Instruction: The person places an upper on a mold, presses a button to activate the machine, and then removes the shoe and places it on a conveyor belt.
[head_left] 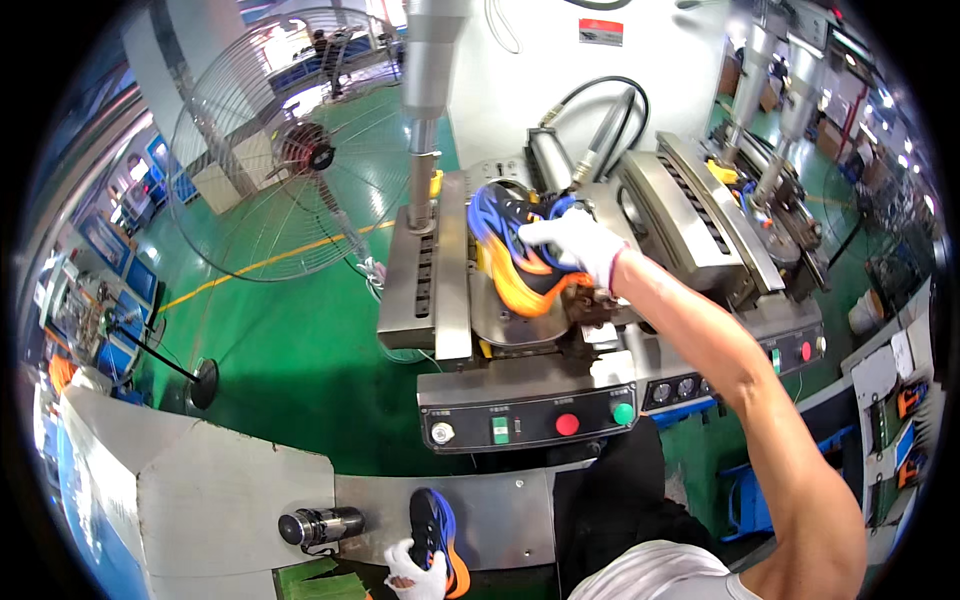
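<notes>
My right hand (578,240), in a white glove, grips a black, blue and orange running shoe (508,262) by its upper. That shoe is tilted over the metal bed of a press machine (452,265), its yellow-orange sole turned to the left. Low in the view, my left hand (416,574), also in a white glove, closes on the rear part of a second running shoe (436,530) in the same colours. This one lies along the metal bench (510,520), toe pointing away from me.
A control panel (530,425) with red and green buttons fronts the press. A dark metal flask (322,526) lies on the bench's left. A large wire-caged fan (300,150) stands at the far left on the green floor. More press units (690,210) stand to the right.
</notes>
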